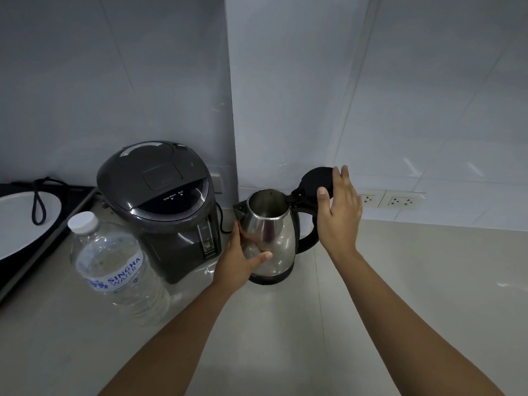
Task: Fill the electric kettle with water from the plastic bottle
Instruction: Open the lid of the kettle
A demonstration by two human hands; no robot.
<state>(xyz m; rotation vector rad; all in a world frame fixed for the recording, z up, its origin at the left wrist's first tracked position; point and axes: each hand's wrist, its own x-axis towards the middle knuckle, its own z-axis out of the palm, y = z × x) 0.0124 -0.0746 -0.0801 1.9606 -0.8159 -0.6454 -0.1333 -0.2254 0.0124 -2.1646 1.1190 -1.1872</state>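
A steel electric kettle (271, 224) with a black handle and base stands on the counter near the wall corner. Its black lid (315, 182) is swung up and back, so the mouth is uncovered. My left hand (238, 262) wraps the kettle's left side, thumb across the front. Fingers spread, my right hand (340, 212) rests against the raised lid, above the handle. A clear plastic water bottle (114, 270) with a white cap and a blue-lettered label stands upright at the left, capped and apart from both hands.
A dark grey hot-water dispenser (163, 201) stands between bottle and kettle, its cord trailing behind. A white plate (20, 224) with a black cord over it lies on a black surface at far left. Wall sockets (391, 200) sit to the right. Pale counter (414, 281) extends right.
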